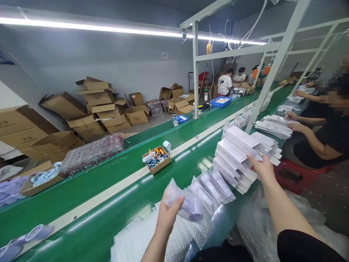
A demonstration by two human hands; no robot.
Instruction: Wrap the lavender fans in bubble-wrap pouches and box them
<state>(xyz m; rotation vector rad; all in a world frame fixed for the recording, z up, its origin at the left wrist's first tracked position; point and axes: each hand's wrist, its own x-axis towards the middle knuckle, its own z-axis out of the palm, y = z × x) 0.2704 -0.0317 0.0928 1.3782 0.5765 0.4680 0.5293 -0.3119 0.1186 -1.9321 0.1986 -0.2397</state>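
My left hand (168,214) is closed around a clear bubble-wrap pouch (188,204) with something pale purple inside, held just above the green conveyor belt (114,218). More flat clear pouches (211,187) lie fanned out on the belt beside it. My right hand (262,166) reaches to a stack of white flat boxes (236,156) on the belt's near edge, its fingers pinching one box at the side of the stack.
A small cardboard tray of pliers and parts (156,159) sits on the belt divider. Bubble-wrap sheets (152,236) lie near me. Co-workers sit at the right with stacks of white sheets (274,127). Cardboard boxes (95,109) pile up at the left wall. White frame posts (275,69) rise from the belt.
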